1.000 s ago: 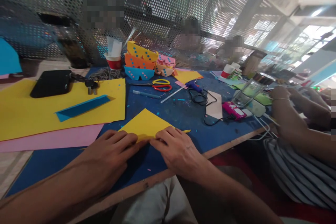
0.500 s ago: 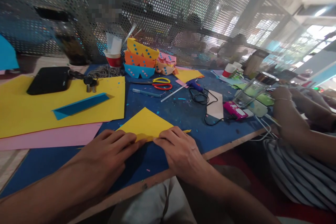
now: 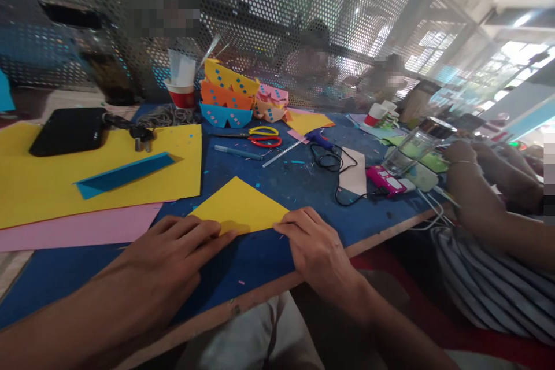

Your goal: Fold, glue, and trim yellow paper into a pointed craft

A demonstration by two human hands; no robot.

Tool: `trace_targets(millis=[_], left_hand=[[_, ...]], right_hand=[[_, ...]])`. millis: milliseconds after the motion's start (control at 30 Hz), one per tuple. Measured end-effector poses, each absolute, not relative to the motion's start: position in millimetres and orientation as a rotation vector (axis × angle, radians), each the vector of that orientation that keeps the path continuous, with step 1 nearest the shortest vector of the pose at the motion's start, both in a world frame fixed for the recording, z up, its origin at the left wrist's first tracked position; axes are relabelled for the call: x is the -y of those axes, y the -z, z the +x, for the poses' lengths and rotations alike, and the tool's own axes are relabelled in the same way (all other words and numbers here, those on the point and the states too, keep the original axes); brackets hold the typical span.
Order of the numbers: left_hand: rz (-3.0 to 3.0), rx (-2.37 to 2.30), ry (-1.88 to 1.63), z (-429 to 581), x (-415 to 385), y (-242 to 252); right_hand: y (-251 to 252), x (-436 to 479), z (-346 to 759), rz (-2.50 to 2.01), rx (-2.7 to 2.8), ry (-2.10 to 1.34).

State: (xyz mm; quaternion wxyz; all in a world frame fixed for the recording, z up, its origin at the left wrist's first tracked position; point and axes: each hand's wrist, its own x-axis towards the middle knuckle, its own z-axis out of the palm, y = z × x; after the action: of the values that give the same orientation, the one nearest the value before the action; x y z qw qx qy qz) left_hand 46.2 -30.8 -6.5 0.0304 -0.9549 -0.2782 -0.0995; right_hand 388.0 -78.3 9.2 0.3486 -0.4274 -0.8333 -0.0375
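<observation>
A folded sheet of yellow paper [image 3: 239,205] lies on the blue tabletop in front of me, its peak pointing away. My left hand [image 3: 184,248] holds down the paper's left part, fingertips pressed along the near folded edge. At the right corner, the fingers of my right hand [image 3: 314,243] close on the edge; the thumb is mostly hidden. Beyond the paper are a blue pen [image 3: 238,152], scissors [image 3: 260,136] with yellow and red handles, and a blue glue gun [image 3: 319,139] with a black cord.
At left, a blue folded strip [image 3: 125,174] and a black phone-like object [image 3: 69,132] lie on large yellow sheets [image 3: 34,188]. Decorated paper crowns [image 3: 228,95] stand by the perforated screen [image 3: 260,23]. A glass jar [image 3: 411,147] and another person's arm [image 3: 481,196] are at right.
My right hand has slid rightward along the folded edge to the paper's right corner, uncovering more of the fold. The left hand stays on the left part. The view has shifted slightly.
</observation>
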Motion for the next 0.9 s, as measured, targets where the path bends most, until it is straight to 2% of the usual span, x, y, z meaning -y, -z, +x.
trace_targets(millis=[300,733,900], left_hand=[[-2.921,0.803,0.447,50,33,-1],[-2.926,0.813,0.34,51,32,2],[-2.957,0.767,0.337,50,25,4]], right_hand=[[-9,82,407,-1.182,2.085,0.137],[-7,87,411,-1.35,2.035,0.301],[-22,92,387,-1.188,2.119,0.207]])
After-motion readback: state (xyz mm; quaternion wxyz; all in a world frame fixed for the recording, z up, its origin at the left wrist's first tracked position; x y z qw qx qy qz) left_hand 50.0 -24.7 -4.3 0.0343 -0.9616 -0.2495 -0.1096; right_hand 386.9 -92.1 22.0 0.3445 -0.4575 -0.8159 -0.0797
